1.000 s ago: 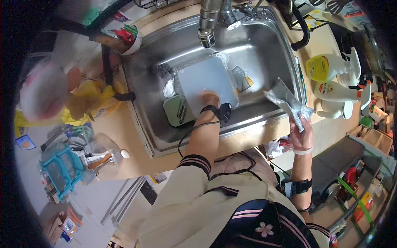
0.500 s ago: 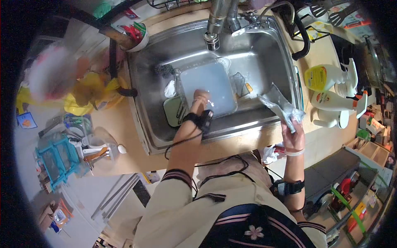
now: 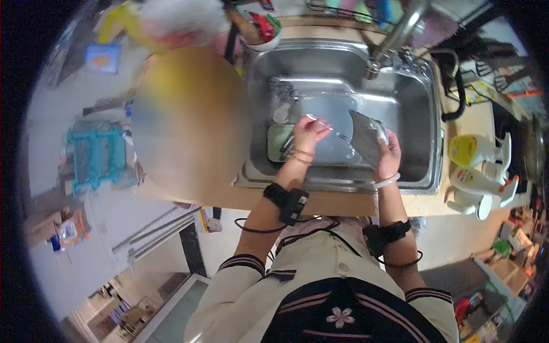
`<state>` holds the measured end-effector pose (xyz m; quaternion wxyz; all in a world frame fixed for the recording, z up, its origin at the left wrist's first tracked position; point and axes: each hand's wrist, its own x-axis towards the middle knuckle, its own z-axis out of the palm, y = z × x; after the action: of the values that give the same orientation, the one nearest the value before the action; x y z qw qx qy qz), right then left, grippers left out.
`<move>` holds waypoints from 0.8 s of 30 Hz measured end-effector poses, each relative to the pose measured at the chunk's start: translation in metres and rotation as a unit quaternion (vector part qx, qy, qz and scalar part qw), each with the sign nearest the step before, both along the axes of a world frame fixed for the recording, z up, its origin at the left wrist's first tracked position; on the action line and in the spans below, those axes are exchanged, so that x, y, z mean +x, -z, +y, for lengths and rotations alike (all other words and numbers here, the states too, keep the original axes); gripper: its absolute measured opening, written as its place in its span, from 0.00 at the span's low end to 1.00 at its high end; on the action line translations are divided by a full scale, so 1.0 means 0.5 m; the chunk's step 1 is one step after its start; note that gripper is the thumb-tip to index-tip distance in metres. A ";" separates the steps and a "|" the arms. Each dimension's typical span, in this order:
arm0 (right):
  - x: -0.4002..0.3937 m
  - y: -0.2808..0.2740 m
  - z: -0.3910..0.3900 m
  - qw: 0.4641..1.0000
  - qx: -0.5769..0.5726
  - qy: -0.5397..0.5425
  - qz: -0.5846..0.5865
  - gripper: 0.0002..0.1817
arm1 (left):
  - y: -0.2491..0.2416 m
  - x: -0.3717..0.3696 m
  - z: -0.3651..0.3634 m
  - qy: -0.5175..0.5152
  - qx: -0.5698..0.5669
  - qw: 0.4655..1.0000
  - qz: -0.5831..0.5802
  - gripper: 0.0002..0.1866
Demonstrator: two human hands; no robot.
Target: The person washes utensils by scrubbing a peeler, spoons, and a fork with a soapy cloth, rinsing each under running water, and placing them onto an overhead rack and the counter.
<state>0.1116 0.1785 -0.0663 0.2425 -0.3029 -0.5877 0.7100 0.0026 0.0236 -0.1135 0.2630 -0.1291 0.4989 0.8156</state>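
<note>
My left hand (image 3: pixel 309 136) is closed on a thin, shiny fork (image 3: pixel 323 123), held over the water-filled basin (image 3: pixel 311 106) in the steel sink (image 3: pixel 260 74). Its far end looks pronged, though small and blurred. A grey cloth (image 3: pixel 364 138) hangs spread from my right hand (image 3: pixel 389 151), the fingers pinching its right side. Just left of my left hand lies a green tray (image 3: pixel 275 137) with dark slender utensils (image 3: pixel 287 147) at its edge. A crumpled white piece (image 3: pixel 281 112) and a dark scrubber (image 3: pixel 282 88) sit behind the tray.
The faucet (image 3: pixel 394 46) reaches over the sink's back right. Spray bottles (image 3: pixel 472 150) stand on the right counter. A bowl with red packets (image 3: pixel 265 35) is at the back left. A large blurred patch hides the left counter, beyond which stands a teal rack (image 3: pixel 97 151).
My left hand has come up out of the basin water with the fork. My right hand has brought the cloth in over the sink and spread it. The view has shifted left.
</note>
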 end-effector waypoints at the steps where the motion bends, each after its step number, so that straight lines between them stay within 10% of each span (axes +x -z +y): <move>1: -0.016 0.009 -0.015 0.999 -0.005 -0.038 -0.002 0.11 | 0.001 0.001 0.003 -0.012 0.011 1.000 0.004 0.05; 5: -0.061 0.029 -0.075 0.975 0.110 -0.194 -0.003 0.08 | 0.020 -0.002 0.005 -0.024 0.104 0.993 0.044 0.05; 8: -0.073 0.089 -0.078 0.957 0.044 -0.286 -0.015 0.17 | 0.021 -0.005 0.005 -0.071 -0.264 0.925 0.265 0.09; 10: -0.081 0.163 -0.041 0.894 0.260 -0.362 -0.035 0.20 | 0.082 -0.019 0.008 -0.123 -0.341 0.880 0.307 0.11; 12: -0.111 0.195 -0.049 0.920 0.077 -0.383 0.007 0.16 | 0.143 -0.040 0.008 -0.136 -0.181 0.937 0.266 0.07; 13: -0.127 0.204 -0.040 0.896 0.113 -0.428 0.028 0.14 | 0.094 -0.038 -0.017 -0.121 -0.305 0.868 0.374 0.06; 15: -0.134 0.199 -0.070 0.929 0.053 -0.361 0.066 0.15 | 0.060 -0.030 -0.016 -0.138 -0.165 0.935 0.281 0.08; 24: -0.153 0.116 -0.066 0.891 0.037 -0.453 0.000 0.18 | -0.006 -0.038 -0.058 -0.154 -0.150 0.930 0.298 0.08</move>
<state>0.0349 0.1455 -0.1242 -0.0946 0.0052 -0.6871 0.7204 -0.0164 -0.0056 -0.1107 -0.0494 0.0068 0.6447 0.7628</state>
